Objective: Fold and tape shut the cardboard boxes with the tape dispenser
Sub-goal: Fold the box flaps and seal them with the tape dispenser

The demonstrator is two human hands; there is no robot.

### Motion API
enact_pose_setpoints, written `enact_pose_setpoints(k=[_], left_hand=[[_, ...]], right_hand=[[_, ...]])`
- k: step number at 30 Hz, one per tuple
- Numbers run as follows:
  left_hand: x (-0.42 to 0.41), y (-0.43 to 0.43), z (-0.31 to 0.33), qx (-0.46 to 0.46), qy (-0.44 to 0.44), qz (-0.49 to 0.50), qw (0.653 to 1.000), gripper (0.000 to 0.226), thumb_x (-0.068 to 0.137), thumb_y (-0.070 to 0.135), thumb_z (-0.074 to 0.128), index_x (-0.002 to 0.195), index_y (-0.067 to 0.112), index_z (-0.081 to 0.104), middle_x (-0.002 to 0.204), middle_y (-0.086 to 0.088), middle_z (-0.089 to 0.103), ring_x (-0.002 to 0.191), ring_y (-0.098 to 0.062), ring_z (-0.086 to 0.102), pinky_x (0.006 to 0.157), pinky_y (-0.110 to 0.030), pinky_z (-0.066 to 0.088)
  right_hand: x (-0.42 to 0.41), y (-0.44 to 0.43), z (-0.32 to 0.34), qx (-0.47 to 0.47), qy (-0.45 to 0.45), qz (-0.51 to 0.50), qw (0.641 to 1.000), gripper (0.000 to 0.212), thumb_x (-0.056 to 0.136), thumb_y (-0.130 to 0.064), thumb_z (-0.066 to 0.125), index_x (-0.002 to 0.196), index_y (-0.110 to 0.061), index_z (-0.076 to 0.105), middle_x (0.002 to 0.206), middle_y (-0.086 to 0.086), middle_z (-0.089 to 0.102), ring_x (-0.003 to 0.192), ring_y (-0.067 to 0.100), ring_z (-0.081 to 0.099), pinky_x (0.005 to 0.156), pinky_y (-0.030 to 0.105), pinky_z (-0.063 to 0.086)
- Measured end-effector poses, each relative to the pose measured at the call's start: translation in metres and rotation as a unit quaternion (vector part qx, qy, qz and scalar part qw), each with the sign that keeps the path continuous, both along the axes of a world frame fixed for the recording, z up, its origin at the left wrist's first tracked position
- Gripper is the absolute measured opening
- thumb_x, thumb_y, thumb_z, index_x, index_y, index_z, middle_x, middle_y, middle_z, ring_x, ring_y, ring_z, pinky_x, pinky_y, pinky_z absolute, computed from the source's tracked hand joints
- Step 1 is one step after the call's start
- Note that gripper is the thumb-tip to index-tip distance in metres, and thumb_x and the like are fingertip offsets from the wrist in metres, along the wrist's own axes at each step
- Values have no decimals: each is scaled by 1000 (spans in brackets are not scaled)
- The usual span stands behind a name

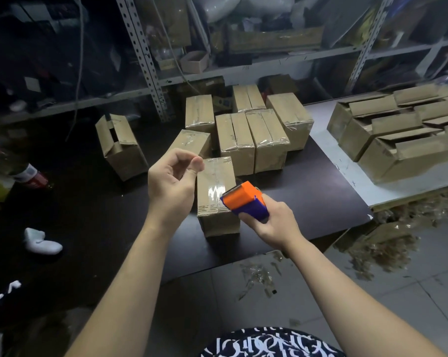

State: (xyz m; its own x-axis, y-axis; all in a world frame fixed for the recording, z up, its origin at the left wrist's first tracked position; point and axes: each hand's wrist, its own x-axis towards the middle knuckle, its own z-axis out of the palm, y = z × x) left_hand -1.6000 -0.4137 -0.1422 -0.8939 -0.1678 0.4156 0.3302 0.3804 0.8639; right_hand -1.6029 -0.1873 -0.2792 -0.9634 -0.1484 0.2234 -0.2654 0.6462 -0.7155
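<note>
box: the box [215,176] stands on the black table [308,189] right in front of me, between my two hands; clear tape runs along its top
box axis: long side runs away from me, tape strip along it
right hand: my right hand [274,222] is wrapped round the dispenser [243,198], orange end toward the box
dispenser vs box: at the box's near right top corner, touching or just off it, can't tell which
left hand: my left hand [170,181] is raised over the box's left side, not touching it; fingers curled, thumb against the forefinger; can't tell if a bit of clear tape is pinched there
nearer hand: the right is closer to the box top
step, my guess: top seam looks sealed, so this box is about done and a fresh one comes next
open box: open box [125,155] well off to the left, on my free left hand's side; flaps open, inside too dark to see
unsealed stack: unsealed boxes [398,130] on the white table [328,150] to the right, flaps up, contents not visible
done pile: taped boxes [243,140] bunched just behind the box
</note>
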Motion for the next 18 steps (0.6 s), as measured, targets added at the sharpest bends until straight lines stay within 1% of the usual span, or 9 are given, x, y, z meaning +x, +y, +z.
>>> enact_pose_setpoints(k=[2,3,6,9,11,12,13,15,18], left_hand=[[0,-2,-2,14,-17,3,1000,11,98,23,70,95,13,71,89,-2,73,88,-16,71,80,-33,61],[2,-1,-3,31,-23,-4,999,12,97,26,71,94,14,71,88,-3,73,86,-16,71,79,-32,60],[12,3,-5,88,-33,-24,995,11,95,24,70,90,14,71,82,-4,72,79,-17,69,72,-24,56],[17,2,-4,97,-22,-36,994,8,98,15,68,90,12,70,80,-6,71,77,-18,68,73,-26,56],[15,-11,1,101,7,-31,994,9,99,12,67,90,14,69,80,-7,69,77,-19,67,75,-30,56],[12,-17,5,87,19,-33,995,8,99,11,66,91,13,69,80,-7,69,77,-18,67,75,-30,56],[10,-22,9,61,21,-39,997,7,99,10,66,93,9,68,82,-7,69,77,-18,67,75,-30,57],[7,-24,14,-6,18,-59,998,5,99,7,67,96,3,68,85,-6,69,79,-16,68,76,-28,58],[-1,-18,21,-47,32,-74,996,2,98,8,68,96,8,68,88,-3,70,82,-16,68,77,-25,57]], right_hand=[[1,0,-3,-30,-20,27,999,56,83,-76,61,108,-26,58,98,-6,73,72,8,65,64,25,53],[1,1,-3,-46,-23,33,998,51,83,-72,64,104,-25,58,98,-5,73,71,9,65,63,24,52],[-5,2,2,-73,-29,44,996,51,84,-64,68,102,-17,63,85,-4,70,71,12,66,63,33,55],[-8,-2,4,-90,-62,55,992,36,89,-54,72,101,-22,63,84,-6,71,74,13,69,67,29,57],[-5,1,-2,-131,-97,41,986,23,91,-43,75,93,-24,63,77,-4,71,70,17,72,71,40,61],[-2,5,-5,-140,-102,26,985,21,91,-40,76,89,-23,63,74,-2,71,67,18,73,71,47,61],[0,10,-8,-134,-102,11,986,22,91,-37,77,87,-21,63,71,-1,71,65,18,73,70,50,60],[0,14,-10,-108,-94,-7,990,25,90,-38,78,87,-18,62,70,-3,70,64,16,71,68,47,60],[-1,10,-9,-19,-43,-18,999,37,89,-55,73,100,-22,61,81,-8,68,72,12,66,64,31,56]])
